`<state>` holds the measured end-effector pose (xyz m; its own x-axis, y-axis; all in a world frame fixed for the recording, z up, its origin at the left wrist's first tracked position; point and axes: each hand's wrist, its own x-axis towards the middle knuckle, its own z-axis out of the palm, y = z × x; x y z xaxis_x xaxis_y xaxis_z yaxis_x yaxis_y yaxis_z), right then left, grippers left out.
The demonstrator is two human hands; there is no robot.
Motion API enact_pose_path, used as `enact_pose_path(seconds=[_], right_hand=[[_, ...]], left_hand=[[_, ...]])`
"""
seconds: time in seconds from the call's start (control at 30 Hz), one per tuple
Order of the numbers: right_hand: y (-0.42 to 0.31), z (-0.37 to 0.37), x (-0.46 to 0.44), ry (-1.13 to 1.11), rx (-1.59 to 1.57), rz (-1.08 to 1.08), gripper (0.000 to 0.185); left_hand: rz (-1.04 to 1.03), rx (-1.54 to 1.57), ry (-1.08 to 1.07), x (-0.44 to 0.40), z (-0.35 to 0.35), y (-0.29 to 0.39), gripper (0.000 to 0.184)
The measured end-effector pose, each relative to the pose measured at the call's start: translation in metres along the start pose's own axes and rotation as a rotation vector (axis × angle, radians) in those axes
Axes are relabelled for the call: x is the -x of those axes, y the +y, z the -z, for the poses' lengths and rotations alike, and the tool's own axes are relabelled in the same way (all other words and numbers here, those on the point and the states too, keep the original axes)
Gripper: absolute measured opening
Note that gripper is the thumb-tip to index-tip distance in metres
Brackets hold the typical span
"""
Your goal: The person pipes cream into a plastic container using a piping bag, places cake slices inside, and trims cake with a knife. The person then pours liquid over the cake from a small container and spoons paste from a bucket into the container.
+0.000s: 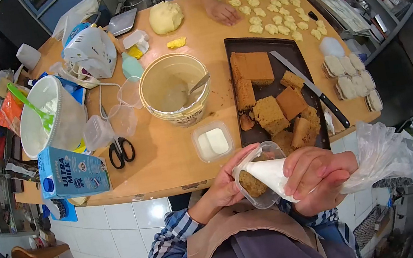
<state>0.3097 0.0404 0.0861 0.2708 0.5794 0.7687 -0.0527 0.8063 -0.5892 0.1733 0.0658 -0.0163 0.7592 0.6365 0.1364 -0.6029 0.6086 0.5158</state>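
My left hand (225,182) is closed around the side of a clear plastic container (264,201), held just off the table's front edge. A piece of brown cake (251,183) lies inside it. In my right hand (314,177) is a piping bag (268,173) filled with white cream, gripped near its middle, its tip over the container. The tip's end and any cream leaving it are hard to make out. Beyond my hands, a dark tray (255,135) bears cut brown cake (256,66) and a black-handled knife (312,86).
A small container of white cream (213,142), a tub with a spoon (178,112), scissors (122,152) and a milk carton (73,173) stand left. Filled containers (351,78) sit right. Across the table, another person's hand (222,13) rests beside several dough pieces (274,12).
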Motion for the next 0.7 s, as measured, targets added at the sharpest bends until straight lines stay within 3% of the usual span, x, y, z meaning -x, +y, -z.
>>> enact_pose_path(seconds=[0.7], right_hand=[[-0.007,0.002,-0.005,-0.048,-0.181,-0.264,0.036]], left_hand=[[0.085,-0.023,0.013,0.002,0.017,-0.011,0.094]])
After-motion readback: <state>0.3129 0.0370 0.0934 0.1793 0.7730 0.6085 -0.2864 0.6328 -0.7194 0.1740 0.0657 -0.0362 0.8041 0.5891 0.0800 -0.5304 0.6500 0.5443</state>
